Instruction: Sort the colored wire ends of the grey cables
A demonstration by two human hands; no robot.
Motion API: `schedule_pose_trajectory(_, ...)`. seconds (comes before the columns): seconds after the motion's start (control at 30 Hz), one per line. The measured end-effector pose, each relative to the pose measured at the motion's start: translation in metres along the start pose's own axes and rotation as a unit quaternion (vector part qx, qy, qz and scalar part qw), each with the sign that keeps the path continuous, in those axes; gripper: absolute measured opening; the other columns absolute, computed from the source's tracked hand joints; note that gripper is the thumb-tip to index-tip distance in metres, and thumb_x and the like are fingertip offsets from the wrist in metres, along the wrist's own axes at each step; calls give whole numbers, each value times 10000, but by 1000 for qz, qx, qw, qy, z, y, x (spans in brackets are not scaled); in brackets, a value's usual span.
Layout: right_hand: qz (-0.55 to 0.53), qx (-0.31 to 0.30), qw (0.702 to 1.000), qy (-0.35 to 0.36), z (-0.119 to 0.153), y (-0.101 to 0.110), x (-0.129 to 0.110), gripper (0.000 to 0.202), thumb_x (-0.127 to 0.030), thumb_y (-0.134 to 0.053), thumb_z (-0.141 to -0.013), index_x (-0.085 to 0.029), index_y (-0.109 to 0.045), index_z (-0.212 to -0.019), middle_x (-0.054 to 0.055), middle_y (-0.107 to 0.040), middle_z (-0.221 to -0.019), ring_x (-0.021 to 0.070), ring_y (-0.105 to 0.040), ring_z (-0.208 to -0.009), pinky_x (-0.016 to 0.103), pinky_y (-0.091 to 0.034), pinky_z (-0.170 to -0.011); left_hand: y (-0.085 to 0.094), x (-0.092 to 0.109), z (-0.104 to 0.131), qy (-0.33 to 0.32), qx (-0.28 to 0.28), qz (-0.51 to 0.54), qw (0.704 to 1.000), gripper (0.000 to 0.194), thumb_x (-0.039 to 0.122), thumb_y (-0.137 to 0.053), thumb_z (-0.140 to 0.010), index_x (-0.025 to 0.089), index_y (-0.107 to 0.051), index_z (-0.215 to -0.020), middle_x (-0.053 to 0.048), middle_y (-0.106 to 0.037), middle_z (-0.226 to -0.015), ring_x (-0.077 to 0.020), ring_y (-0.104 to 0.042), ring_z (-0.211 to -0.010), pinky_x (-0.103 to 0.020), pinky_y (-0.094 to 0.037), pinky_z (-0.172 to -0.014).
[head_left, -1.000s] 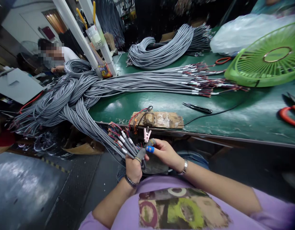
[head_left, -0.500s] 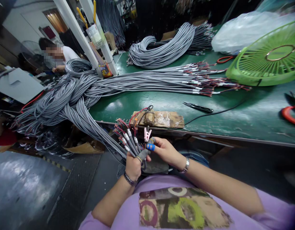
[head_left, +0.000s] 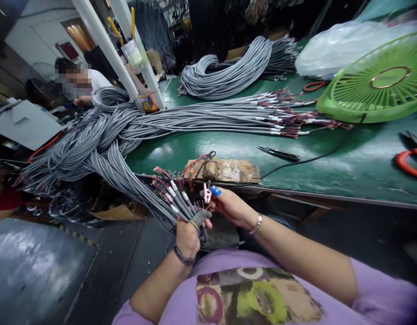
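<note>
My left hand (head_left: 190, 232) is closed round a fanned bundle of grey cables (head_left: 181, 205). White sleeves and stripped, coloured wire ends stick up from the bundle, and a grey finger cover sits on the thumb. Just to the right, my right hand (head_left: 230, 207) has its fingers drawn together at a small pink-and-white clothespin (head_left: 207, 193), with a blue cover on the thumb. The clothespin stands by the near edge of a wooden board (head_left: 233, 170). Thin loose wires show between the two hands; the right fingertips are partly hidden.
Long grey cables (head_left: 195, 118) lie across the green bench (head_left: 181, 146), with a coil (head_left: 229, 76) behind. Thread snips (head_left: 279, 153), red-handled scissors (head_left: 411, 160) and a green fan (head_left: 374, 85) are to the right. Another person (head_left: 76, 81) sits at the far left.
My right hand has risen slightly, its thumb now up beside the clothespin. The cable bundle in my left hand has tilted a little to the left.
</note>
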State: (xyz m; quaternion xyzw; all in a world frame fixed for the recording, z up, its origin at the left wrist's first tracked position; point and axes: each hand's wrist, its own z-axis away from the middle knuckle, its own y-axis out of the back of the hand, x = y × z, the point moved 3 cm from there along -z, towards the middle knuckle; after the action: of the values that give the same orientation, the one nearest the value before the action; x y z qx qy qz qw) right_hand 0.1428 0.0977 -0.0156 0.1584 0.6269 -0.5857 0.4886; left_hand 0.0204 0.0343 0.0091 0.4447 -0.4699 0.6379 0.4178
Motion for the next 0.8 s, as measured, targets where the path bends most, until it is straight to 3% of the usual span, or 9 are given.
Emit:
schedule_pose_trajectory(0.07,80,34,994,67,-1,0,-7,422,-575,-680,-723,-163,-636,-645,11,-587,-607,96,-447,-535,219,-394,-518,-3,0,-2,4,1,-2,1000,187,301,-707,-657,138,-691,-568,-9,-593,-446,-102,-525,-448,-220,-387,-490)
schedule_pose_trajectory(0.13,99,56,990,85,-4,0,-7,459,-618,-642,-728,-171,-635,-620,15,-587,-591,106,-460,-540,226,-399,-525,-5,0,-3,7,2,-7,1000,187,299,-710,-650,139,-684,-556,-9,-590,-445,-104,-527,-445,-222,-390,-487)
schedule_pose_trajectory(0.27,-53,13,998,-6,-11,-2,6,462,-619,-641,-737,-157,-665,-729,22,-610,-625,119,-513,-558,250,-450,-556,-8,-1,-7,13,-1,-24,1000,224,327,-706,-665,143,-666,-545,-3,-577,-433,-108,-521,-420,-230,-391,-471)
schedule_pose_trajectory(0.37,-130,18,991,-23,-15,-6,10,400,-545,-712,-714,-147,-665,-718,21,-622,-627,114,-520,-551,246,-452,-551,-8,-4,-9,14,-1,-32,999,253,343,-701,-677,144,-650,-528,-1,-568,-423,-112,-521,-413,-234,-392,-467)
schedule_pose_trajectory(0.57,-155,34,987,-20,-14,-10,8,382,-526,-708,-732,-145,-675,-726,16,-622,-610,109,-511,-529,237,-439,-520,-6,-12,-10,9,-4,-38,999,283,309,-707,-671,145,-607,-464,-8,-569,-432,-102,-496,-415,-230,-376,-463)
schedule_pose_trajectory(0.8,-174,10,980,-99,-8,-7,4,453,-577,-489,-874,-168,-680,-835,56,-680,-754,136,-602,-636,249,-492,-581,2,-10,0,-1,7,-13,1000,249,302,-704,-692,145,-642,-509,-5,-582,-440,-100,-508,-433,-222,-387,-480)
